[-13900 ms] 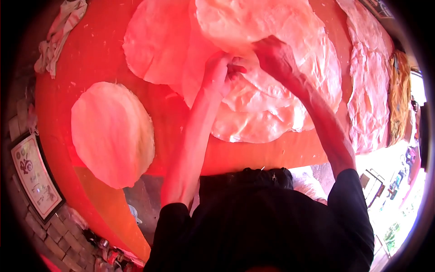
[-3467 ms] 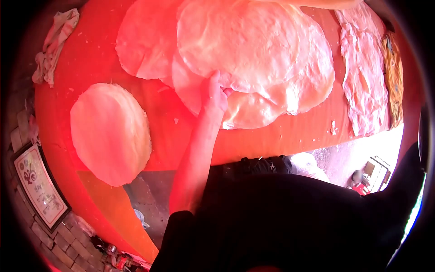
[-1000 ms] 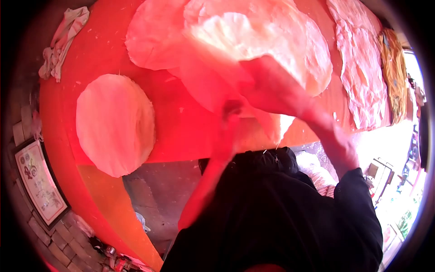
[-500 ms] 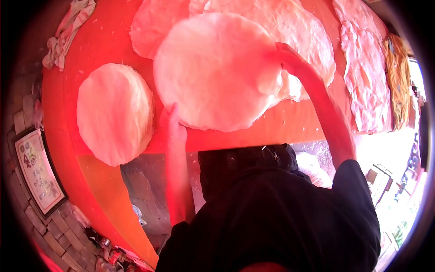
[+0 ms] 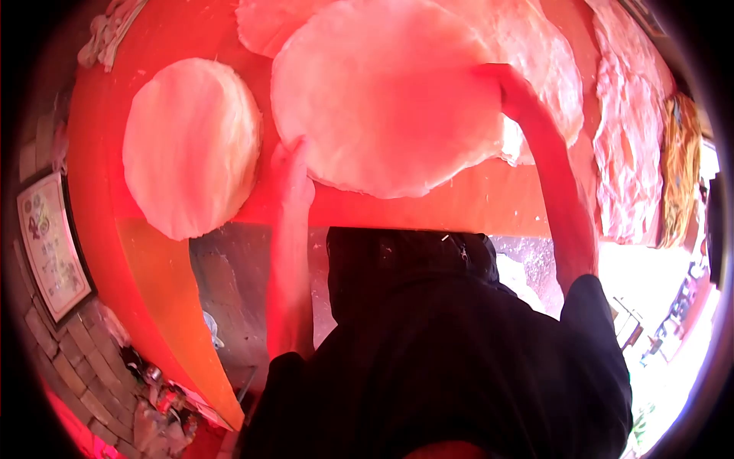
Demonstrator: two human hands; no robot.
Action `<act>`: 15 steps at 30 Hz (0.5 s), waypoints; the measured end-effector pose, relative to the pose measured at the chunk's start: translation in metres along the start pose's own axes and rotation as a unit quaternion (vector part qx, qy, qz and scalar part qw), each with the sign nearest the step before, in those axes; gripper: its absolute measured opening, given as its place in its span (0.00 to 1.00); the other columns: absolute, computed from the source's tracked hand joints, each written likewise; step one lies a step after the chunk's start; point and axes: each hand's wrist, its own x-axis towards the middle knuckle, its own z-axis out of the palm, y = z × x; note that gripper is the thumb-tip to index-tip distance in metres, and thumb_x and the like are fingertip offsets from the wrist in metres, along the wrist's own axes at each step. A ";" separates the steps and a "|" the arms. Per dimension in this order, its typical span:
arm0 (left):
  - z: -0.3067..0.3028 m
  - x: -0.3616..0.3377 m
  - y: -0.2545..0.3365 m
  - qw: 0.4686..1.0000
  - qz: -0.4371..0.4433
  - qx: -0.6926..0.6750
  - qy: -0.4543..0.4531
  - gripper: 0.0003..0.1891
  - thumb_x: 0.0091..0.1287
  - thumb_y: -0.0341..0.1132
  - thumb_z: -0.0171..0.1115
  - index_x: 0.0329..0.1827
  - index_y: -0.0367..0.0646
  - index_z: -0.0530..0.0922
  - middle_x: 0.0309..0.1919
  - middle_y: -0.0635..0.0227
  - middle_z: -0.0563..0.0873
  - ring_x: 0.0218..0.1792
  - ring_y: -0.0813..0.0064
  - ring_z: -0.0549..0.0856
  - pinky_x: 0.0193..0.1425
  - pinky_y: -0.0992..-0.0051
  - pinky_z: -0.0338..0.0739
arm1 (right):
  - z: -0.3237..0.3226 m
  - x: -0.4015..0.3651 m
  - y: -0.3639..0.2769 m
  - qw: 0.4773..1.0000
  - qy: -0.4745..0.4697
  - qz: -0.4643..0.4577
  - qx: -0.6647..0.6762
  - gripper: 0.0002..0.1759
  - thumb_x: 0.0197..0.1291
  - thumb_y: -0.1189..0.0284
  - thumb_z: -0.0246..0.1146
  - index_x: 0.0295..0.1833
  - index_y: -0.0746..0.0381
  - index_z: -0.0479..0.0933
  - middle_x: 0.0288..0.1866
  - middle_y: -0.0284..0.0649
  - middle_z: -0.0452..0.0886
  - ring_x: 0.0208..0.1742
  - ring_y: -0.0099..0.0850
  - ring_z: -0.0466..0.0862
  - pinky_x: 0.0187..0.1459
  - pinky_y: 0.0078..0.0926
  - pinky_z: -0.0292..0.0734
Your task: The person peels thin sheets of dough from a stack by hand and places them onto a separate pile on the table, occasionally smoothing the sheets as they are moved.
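Note:
A large round pale sheet (image 5: 382, 115), thin and soft-looking with an uneven edge, spreads between my two hands over the red table. My left hand (image 5: 292, 172) pinches its lower left edge, the thumb showing on top and the other fingers hidden beneath. At the upper right edge, my right hand (image 5: 505, 84) has hold of the same sheet, its fingers partly lost in the red glare. To the left lies a thick round stack of similar sheets (image 5: 187, 149). Wider, rumpled pale sheets (image 5: 562, 84) lie behind and under the held one.
The red table (image 5: 474, 203) curves around my front and left. Crinkled pale cloth (image 5: 627, 130) and a yellow patterned cloth (image 5: 679, 168) lie along its right end. A framed sheet (image 5: 53, 245) leans by the brick floor at left; a whitish rag (image 5: 111, 30) is at upper left.
The view has shifted, so the table and stack sit higher in it. My right hand has moved rightward with the sheet's edge, and the sheet looks wider. Both hands keep hold.

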 end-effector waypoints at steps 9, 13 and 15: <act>0.021 -0.024 0.052 0.997 0.014 -0.062 -0.047 0.13 0.67 0.25 0.62 0.54 0.35 0.77 0.47 0.64 0.84 0.47 0.75 0.83 0.54 0.74 0.78 | 0.022 -0.026 -0.120 0.997 0.069 -0.036 -0.010 0.20 0.63 0.70 0.61 0.60 0.64 0.77 0.55 0.40 0.81 0.59 0.30 0.78 0.62 0.29 0.72; 0.021 -0.032 0.114 0.983 0.033 -0.174 -0.041 0.11 0.66 0.25 0.62 0.52 0.38 0.78 0.43 0.65 0.85 0.43 0.74 0.85 0.47 0.74 0.80 | 0.043 -0.044 -0.217 0.994 0.072 -0.075 -0.023 0.23 0.63 0.65 0.62 0.61 0.63 0.75 0.55 0.41 0.81 0.57 0.31 0.79 0.62 0.31 0.70; -0.020 -0.027 0.146 0.983 0.063 -0.170 -0.038 0.14 0.67 0.28 0.61 0.55 0.37 0.77 0.47 0.63 0.84 0.46 0.71 0.84 0.51 0.71 0.80 | 0.078 -0.037 -0.242 0.993 0.059 -0.098 -0.023 0.21 0.62 0.68 0.62 0.59 0.65 0.76 0.53 0.42 0.82 0.55 0.32 0.80 0.60 0.31 0.73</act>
